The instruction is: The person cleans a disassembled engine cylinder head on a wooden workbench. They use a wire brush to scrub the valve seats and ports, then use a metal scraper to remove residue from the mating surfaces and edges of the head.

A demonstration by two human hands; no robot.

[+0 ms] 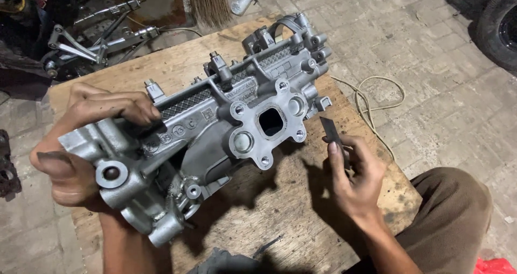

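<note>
Nearest us, at six o'clock, a dark rag lies on the edge of the wooden board that serves as our bench. At four o'clock our right hand pinches a thin dark blade between thumb and fingertips, its tip pointing up toward the casting and just short of it. At nine o'clock our left hand wraps the near end of the grey aluminium cylinder head, fingers curled and pressed together over its top edge, thumb underneath. That casting lies tilted across the board's middle, running from eight o'clock toward one o'clock, its flanged port facing us. Farther off, at two o'clock, a pale cord loops over the paving; at eleven, metal brackets; at twelve, a broom.
</note>
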